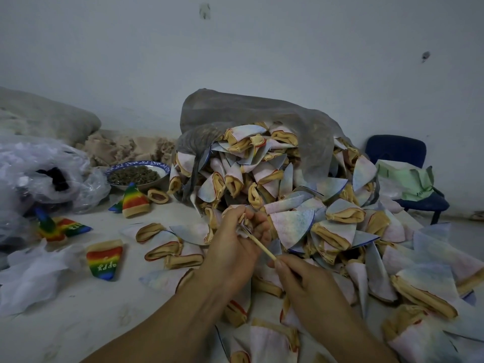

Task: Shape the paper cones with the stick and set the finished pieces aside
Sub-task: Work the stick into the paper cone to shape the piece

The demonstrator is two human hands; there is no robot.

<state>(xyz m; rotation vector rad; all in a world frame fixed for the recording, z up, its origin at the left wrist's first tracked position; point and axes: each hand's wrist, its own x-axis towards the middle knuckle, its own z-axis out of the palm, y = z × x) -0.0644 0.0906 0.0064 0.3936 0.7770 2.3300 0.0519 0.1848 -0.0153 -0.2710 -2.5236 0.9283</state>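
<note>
Our left hand was curled tight round one small cone, just past our right hand. The cone was pale, with a soft pink and blue wash, and it was all scrunched up in our fingers. Our right hand pinched the stick between thumb and fingers. The stick was thin, straight and light tan. It ran from our right hand up into the cone in our left hand.

Just past both hands sat a big pile of the same pale cones, flat and folded, with tan openings. More of them lay under our arms and off to the right of our right hand. The pile spilled out of a grey bag behind it. To the left of our left hand, well apart from it, lay a few rainbow pieces with tan rims, on the white floor. Further past those stood a bowl of dark bits.

Our fingers hid most of the cone, so we could not tell its full shape. The tip of the stick was lost inside the cone, and its back end was lost inside our right hand. Both our arms were cut off at the bottom edge. One rainbow piece had letters on it, upside down and hard to read. The room was dim, and the far cones blurred into each other.
</note>
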